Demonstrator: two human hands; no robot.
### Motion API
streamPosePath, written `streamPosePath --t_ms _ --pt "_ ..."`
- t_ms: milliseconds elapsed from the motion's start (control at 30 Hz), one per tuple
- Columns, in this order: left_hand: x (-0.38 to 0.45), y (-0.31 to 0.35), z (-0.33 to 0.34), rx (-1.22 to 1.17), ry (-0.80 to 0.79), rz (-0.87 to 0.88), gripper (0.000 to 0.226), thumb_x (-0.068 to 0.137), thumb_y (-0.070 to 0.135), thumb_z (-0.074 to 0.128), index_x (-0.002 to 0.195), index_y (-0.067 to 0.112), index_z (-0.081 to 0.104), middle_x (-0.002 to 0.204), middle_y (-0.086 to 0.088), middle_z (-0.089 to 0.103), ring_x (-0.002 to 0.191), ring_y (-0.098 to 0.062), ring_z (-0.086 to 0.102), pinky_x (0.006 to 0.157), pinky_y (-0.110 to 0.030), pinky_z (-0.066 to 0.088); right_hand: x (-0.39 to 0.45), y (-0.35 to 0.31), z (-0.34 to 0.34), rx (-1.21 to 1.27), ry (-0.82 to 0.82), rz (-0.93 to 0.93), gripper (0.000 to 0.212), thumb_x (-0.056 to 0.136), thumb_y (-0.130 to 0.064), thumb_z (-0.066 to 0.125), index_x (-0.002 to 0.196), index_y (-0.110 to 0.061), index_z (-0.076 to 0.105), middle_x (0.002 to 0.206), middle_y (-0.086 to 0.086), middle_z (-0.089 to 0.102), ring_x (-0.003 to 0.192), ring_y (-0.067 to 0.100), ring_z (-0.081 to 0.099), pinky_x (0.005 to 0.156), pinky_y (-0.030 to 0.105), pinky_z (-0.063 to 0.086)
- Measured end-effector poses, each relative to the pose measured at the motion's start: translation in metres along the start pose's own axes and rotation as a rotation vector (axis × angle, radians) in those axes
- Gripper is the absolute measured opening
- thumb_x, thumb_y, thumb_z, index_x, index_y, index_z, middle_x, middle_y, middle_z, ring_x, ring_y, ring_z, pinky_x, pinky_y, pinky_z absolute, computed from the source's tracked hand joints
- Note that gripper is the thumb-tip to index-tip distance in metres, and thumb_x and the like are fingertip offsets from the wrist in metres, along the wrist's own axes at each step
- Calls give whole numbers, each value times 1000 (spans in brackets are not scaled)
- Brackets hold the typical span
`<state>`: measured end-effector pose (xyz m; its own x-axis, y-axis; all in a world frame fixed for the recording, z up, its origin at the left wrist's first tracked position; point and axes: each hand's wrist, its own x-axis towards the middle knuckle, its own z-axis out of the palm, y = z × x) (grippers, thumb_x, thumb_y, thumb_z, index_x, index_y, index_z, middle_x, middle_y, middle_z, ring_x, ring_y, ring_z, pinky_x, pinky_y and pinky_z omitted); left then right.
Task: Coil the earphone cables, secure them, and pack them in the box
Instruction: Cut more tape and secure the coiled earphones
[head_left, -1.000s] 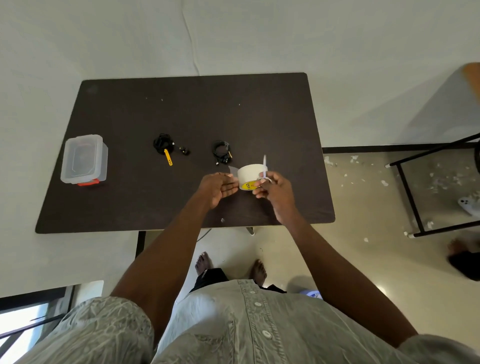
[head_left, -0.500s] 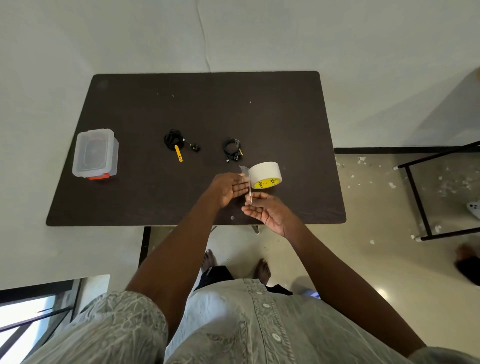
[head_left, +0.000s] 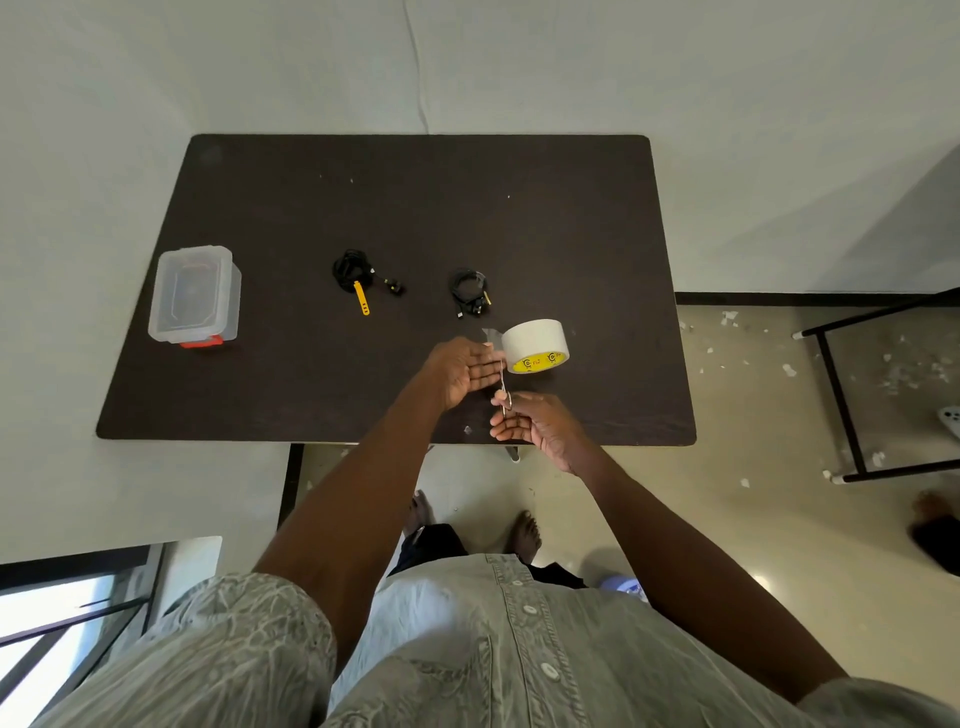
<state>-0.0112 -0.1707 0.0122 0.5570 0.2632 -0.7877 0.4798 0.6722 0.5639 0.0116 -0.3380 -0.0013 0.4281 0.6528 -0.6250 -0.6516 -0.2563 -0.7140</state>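
Now both hands work — left (head_left: 464, 370) flat-fingered by the tape roll (head_left: 536, 345), right (head_left: 535, 426) pinching scissors (head_left: 504, 387).

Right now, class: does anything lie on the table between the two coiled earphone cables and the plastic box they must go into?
Nothing visible does. The box sits at the table's left edge, lid on. The nearer coil, with its yellow tie, and the farther coil lie to its right, with only bare tabletop between. The tape roll and both hands are nearer the person.

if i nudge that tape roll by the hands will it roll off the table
Probably not far: the tape roll seems to rest on its flat side on the table, so it should slide. Its hollow core suggests it is light.
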Motion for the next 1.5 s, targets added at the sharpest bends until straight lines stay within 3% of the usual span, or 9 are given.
streamPosePath --t_ms 200,300,533,1000,1133,1267,1500 --pt "1 -1 1 10 -3 -9 13 94 6 47 98 3 59 102 -16 69 102 -30 65 82 -35 54 6 2 0 9 -6 -19 33 90 -21 66 112 4 63 84 15 69 75 27 69 80 34 57" --pt "3 -2 2 11 -4 -5 14 94 6 47 98 3 60 101 -16 69 99 -29 66 83 -35 54 7 1 0 26 -6 -28 26 91 -19 65 108 1 64 84 15 69 74 26 69 79 34 56" --pt "3 -5 3 19 -1 7 16 94 6 47 94 2 63 97 -15 70 94 -27 68 83 -36 53 12 -2 -1 30 -7 -44 33 91 -20 66 111 6 63 84 17 68 74 26 69 73 30 58" --pt "-1 -1 7 35 20 42 20 96 5 44 108 -1 60 92 -14 70 83 -24 70 68 -34 56 13 -5 -3 17 -15 -72 26 89 -20 68 104 1 67 81 15 69 70 25 68 72 31 57" --pt "-1 -2 8 35 29 36 17 95 5 45 97 1 62 95 -16 70 86 -25 70 75 -36 56 14 -4 -4 6 -8 -65 24 89 -20 68 102 0 67 80 15 69 70 25 68 72 32 57" --pt "-2 -2 9 21 28 28 15 94 6 47 93 2 62 93 -14 69 84 -25 69 71 -34 56 14 0 -7 -3 3 -57 23 89 -21 68 102 -2 68 79 13 70 70 25 68 71 31 57" --pt "-6 1 10 12 30 1 15 94 6 47 98 2 61 97 -14 70 82 -23 69 53 -27 55 13 -4 -9 23 -18 -73 40 80 -28 72 106 2 65 80 14 69 71 25 68 72 31 57"
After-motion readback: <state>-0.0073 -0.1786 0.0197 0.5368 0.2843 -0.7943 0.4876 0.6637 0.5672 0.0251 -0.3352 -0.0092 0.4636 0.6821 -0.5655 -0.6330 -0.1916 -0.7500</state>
